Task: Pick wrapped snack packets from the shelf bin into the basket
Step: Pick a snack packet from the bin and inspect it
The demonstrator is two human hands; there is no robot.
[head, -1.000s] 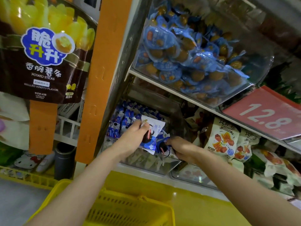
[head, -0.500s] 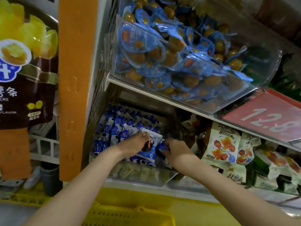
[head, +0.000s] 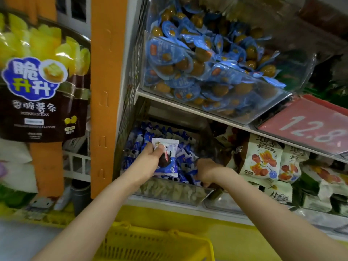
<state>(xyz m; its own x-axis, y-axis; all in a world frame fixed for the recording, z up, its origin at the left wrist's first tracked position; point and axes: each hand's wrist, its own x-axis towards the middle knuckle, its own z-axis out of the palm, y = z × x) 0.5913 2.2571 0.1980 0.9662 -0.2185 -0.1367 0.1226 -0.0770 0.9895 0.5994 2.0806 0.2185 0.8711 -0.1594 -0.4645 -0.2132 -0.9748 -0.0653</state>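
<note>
Left hand (head: 150,159) now holds its packet (head: 167,157) higher, off the others in the bin (head: 169,191), fingers pinching its upper edge; right hand (head: 207,171) digs deeper, fingers buried, grip can't tell; basket (head: 160,245) drop looks next.

We see shiny plastic film nearly everywhere. The snack packet (head: 166,157) pinched in the left hand (head: 150,160) is smooth, glossy white and blue wrap, like the heap of blue packets (head: 186,166) beneath it. They lie in a shelf bin (head: 169,192) of clear hard plastic, slightly hazy along its front wall. The upper bin (head: 278,95) is the same clear plastic, filled with glossy blue film pouches (head: 197,59). The potato stick bag (head: 43,81) gleams with crinkled, foil-like highlights. The orange post (head: 107,91) looks matt and smooth. The basket (head: 154,245) is yellow moulded plastic lattice with a dull sheen. The red price sign (head: 308,125) has a smooth, faintly reflective face.
</note>
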